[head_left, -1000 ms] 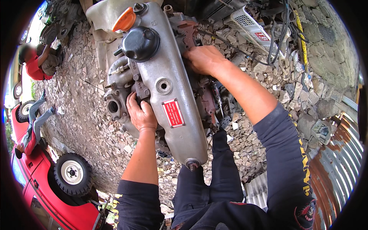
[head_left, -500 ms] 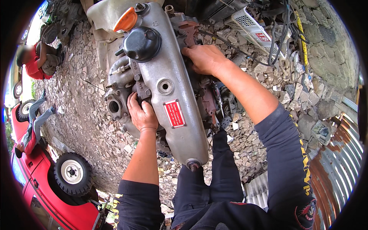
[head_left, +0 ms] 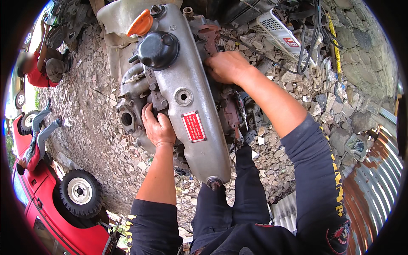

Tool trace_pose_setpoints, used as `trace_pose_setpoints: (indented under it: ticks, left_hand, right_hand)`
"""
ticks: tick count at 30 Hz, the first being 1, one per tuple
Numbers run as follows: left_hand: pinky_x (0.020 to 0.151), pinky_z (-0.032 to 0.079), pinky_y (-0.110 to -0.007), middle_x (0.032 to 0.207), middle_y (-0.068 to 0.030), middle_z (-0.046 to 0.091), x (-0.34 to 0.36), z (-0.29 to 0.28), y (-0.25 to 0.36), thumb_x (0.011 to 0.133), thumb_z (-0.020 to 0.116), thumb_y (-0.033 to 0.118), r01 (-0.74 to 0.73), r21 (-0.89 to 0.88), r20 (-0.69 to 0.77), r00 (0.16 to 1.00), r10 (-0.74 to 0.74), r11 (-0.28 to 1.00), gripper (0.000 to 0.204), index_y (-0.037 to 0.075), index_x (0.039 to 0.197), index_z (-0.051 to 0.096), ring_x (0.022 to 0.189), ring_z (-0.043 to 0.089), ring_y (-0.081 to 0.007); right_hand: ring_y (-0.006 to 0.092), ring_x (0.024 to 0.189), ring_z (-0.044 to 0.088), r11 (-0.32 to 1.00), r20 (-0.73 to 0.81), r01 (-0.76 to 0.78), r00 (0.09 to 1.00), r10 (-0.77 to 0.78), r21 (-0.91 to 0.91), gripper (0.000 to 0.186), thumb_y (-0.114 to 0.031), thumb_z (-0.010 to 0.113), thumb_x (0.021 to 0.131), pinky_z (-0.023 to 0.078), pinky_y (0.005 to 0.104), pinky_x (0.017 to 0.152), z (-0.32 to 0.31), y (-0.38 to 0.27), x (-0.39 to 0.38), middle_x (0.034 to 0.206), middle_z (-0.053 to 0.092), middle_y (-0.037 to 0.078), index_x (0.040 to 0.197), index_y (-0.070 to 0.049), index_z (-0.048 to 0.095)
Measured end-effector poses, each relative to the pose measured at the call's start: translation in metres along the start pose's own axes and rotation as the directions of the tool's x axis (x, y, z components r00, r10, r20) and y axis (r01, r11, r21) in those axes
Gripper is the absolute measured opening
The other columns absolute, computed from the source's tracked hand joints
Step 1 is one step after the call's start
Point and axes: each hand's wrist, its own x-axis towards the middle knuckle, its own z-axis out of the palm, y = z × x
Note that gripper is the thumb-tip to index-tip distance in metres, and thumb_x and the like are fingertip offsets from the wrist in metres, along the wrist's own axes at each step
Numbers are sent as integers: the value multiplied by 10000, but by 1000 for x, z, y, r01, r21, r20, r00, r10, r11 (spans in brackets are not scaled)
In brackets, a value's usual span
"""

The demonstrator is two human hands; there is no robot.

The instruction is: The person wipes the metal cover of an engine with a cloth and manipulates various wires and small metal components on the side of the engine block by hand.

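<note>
**Two bare hands work either side of a grey valve cover**

Here's the grey valve cover (head_left: 197,106), its near end above the person's dark trousers (head_left: 246,191), the engine (head_left: 137,104) directly beneath it. Against its left side, the left hand (head_left: 160,128) lies on the casting, fingers close together, thumb apart. Further up its right side, the right hand (head_left: 227,68) reaches in; whether those fingers are clamped on anything, I can't tell. Good technique here, I'd say: firm contact on solid metal, even effort from both sides, fingertips clear of rough edges.

Now the blind spots! The cover masks much of the engine below. Beyond its far end, a pale sheet (head_left: 117,19) runs out of view; far right of it, dark cables (head_left: 314,36) tangle over a white crate (head_left: 278,36), contents hard to sort.
</note>
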Motion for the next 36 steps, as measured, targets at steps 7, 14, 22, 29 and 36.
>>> trace_pose_setpoints:
  ticks: [7, 14, 22, 29, 36]
  left_hand:
    - [1042, 361, -435, 1302, -182, 516, 0, -1, 1, 824, 454, 209, 0, 2, 4, 1000, 0, 1000, 457, -8, 1221, 513, 1216, 465, -370]
    - [1043, 361, -436, 1302, -177, 517, 0, 0, 2, 821, 456, 211, 9, -1, 2, 1000, -9, 1000, 458, -5, 1221, 514, 1216, 466, -368]
    - [1036, 365, -436, 1303, -171, 518, 0, 0, 1, 820, 453, 210, 9, 4, 10, 1000, -9, 1000, 458, -2, 1221, 514, 1216, 465, -363]
    - [1028, 372, -433, 1303, -170, 519, 0, -2, -3, 821, 450, 213, 5, 18, 3, 1000, -5, 1000, 458, -6, 1218, 517, 1209, 470, -363]
    - [1028, 370, -431, 1299, -174, 521, -1, 0, 0, 828, 443, 229, -5, 9, 5, 1000, 5, 1000, 464, -8, 1220, 517, 1205, 472, -364]
  right_hand:
    - [339, 939, 670, 1000, -18, -8, 1000, 8, 9, 287, -153, 511, 830, 537, 449, 798, 0, -1, -4, 975, 697, 159, 1062, -123, 678]
    - [346, 932, 672, 1000, -29, -18, 999, 18, 24, 275, -141, 519, 813, 537, 443, 791, -1, -3, -7, 961, 697, 168, 1021, -107, 695]
    - [335, 944, 674, 996, 55, -77, 995, 79, -32, 273, -159, 529, 827, 540, 431, 782, -12, -10, -3, 959, 701, 155, 1039, -88, 686]
    - [350, 871, 667, 928, -540, -149, 777, 324, 342, 194, -194, 561, 894, 533, 427, 738, -18, 7, -60, 937, 689, 148, 999, -51, 640]
    - [274, 685, 668, 565, -265, -417, 585, 767, 712, 85, -115, 620, 874, 510, 357, 620, 72, 13, -174, 781, 665, 178, 905, -37, 634]
